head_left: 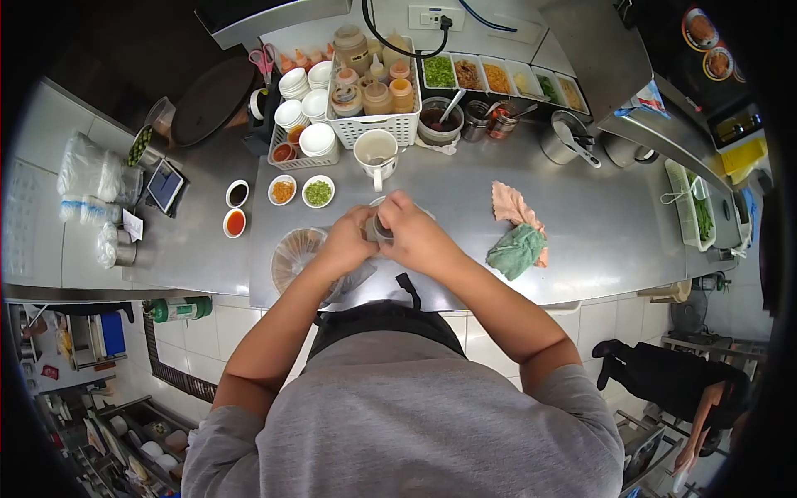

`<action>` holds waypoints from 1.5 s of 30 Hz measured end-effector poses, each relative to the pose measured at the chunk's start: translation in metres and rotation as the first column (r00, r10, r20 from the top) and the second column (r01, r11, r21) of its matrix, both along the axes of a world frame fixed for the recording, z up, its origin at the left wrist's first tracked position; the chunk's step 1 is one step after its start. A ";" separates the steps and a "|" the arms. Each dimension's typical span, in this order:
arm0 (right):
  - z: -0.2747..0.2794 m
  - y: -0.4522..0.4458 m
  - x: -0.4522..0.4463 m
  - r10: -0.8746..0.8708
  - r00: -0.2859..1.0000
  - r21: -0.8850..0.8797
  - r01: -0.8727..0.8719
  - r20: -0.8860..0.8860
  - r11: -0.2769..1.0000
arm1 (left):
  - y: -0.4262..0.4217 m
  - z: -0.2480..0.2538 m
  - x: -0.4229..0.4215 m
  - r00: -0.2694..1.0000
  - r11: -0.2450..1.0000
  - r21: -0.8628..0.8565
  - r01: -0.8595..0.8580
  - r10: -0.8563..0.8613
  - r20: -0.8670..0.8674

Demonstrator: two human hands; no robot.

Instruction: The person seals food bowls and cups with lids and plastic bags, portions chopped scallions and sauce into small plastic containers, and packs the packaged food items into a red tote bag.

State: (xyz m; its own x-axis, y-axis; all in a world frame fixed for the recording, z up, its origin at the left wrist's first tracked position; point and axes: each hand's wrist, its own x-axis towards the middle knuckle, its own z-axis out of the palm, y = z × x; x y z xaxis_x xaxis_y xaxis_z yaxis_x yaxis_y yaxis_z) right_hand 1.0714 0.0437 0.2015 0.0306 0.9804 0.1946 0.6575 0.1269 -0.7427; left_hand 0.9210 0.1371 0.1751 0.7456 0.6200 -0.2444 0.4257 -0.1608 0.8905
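Both my hands meet at the near middle of the steel counter, around a small round container with something dark inside. My left hand has its fingers closed on the container's left side, and my right hand grips it from the right and above. Part of a pale round dish shows behind my fingers. Beside my left wrist lies a clear plastic bag with brownish contents. A white mug with a utensil in it stands just beyond my hands.
Small bowls of orange bits, green bits, dark sauce and red sauce sit left. Behind is a basket of bottles. Cloths lie right. Another person stands lower right.
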 end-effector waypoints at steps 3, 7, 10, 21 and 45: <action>-0.034 0.009 -0.002 -0.038 0.998 -0.047 0.041 0.056 0.998 | -0.003 -0.006 -0.005 0.991 0.995 -0.078 -0.067 0.076 0.114; -0.001 -0.009 0.007 -0.018 0.991 0.228 -0.014 0.136 0.974 | 0.004 -0.008 -0.010 0.993 0.999 0.002 -0.045 0.045 0.113; -0.008 -0.015 0.019 -0.236 0.972 0.260 0.230 -0.006 0.938 | 0.001 -0.003 -0.012 0.994 0.998 -0.010 -0.066 0.067 0.091; 0.011 -0.002 0.007 -0.307 0.928 -0.020 0.310 -0.211 0.951 | 0.004 0.036 -0.001 0.956 0.970 -0.110 -0.218 0.235 0.178; 0.032 -0.034 -0.018 -0.035 0.738 -0.011 0.037 -0.674 0.999 | -0.041 0.110 -0.023 0.970 0.857 0.478 -0.191 0.092 0.224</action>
